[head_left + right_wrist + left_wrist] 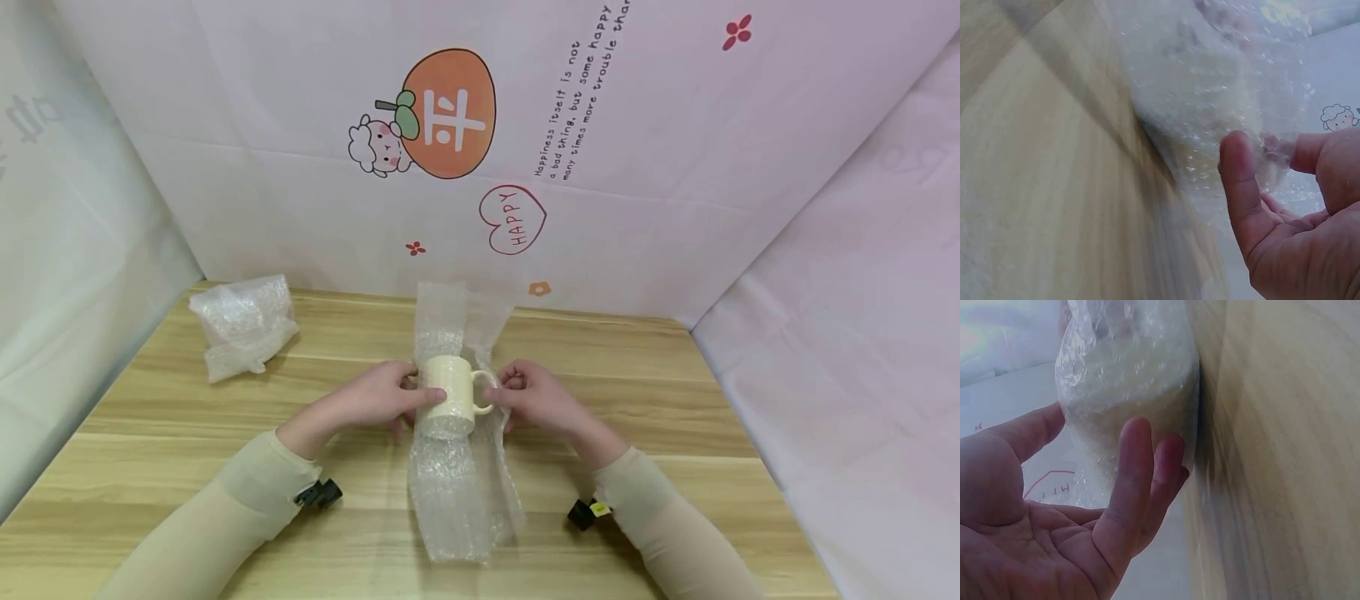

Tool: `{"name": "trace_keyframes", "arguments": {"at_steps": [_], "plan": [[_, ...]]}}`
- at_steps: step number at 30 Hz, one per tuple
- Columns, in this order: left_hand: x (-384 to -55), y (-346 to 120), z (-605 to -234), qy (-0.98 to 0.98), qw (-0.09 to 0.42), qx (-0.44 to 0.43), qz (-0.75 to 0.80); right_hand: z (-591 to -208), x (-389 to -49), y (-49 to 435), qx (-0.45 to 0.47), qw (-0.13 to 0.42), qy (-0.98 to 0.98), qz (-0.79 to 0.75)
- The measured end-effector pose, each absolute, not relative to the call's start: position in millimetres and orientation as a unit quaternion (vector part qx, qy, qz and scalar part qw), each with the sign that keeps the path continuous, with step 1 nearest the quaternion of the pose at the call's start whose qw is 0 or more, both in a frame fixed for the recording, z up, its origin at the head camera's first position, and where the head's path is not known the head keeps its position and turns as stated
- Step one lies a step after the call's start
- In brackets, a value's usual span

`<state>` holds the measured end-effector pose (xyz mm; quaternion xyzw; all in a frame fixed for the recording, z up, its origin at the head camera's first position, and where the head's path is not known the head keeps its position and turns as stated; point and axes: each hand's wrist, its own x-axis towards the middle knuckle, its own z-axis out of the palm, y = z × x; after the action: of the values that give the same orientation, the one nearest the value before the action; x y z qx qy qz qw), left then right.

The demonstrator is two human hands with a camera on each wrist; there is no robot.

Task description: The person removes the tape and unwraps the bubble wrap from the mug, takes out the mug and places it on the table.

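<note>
A cream mug (456, 379) lies in a long strip of clear bubble wrap (450, 508) at the middle of the table, its handle pointing right. My left hand (378, 396) grips the mug from the left, thumb on its side and fingers around the wrap. At the handle side, my right hand (536, 398) pinches the right edge of the bubble wrap. In the left wrist view the plastic covers one end of the mug (1129, 369). The right wrist view shows the bubble wrap (1204, 75) between thumb and fingers, blurring the mug behind it.
At the back left of the wooden table (615, 358) sits a crumpled bubble-wrap bundle (243, 321). A printed white cloth (637, 225) rises along the back edge, with plain white cloth on both sides. Small black cameras (318, 494) hang at the wrists.
</note>
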<state>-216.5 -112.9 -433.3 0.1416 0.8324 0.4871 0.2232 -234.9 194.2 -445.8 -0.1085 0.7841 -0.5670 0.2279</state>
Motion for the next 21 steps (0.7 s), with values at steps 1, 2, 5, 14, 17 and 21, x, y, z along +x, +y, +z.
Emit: {"name": "trace_keyframes", "arguments": {"at_steps": [1,2,5,14,17,21], "plan": [[-218,-113,-434,0.834,0.219,0.14,0.487,-447,-235,193,-0.105,0.223,0.782,-0.573],[-219,-113,-435,0.835,0.216,0.135,0.489,-448,-235,191,-0.102,0.218,0.78,-0.578],[-222,-113,-438,0.837,0.205,0.122,0.492,-450,-235,188,-0.086,0.206,0.775,-0.592],[-221,-108,-438,0.88,0.165,0.117,0.43,-450,-232,183,-0.071,0.184,0.775,-0.6],[-218,-104,-436,0.899,0.126,0.125,0.401,-449,-231,181,-0.077,0.181,0.775,-0.601],[-214,-98,-434,0.912,0.083,0.133,0.379,-449,-231,180,-0.079,0.178,0.777,-0.598]]}}
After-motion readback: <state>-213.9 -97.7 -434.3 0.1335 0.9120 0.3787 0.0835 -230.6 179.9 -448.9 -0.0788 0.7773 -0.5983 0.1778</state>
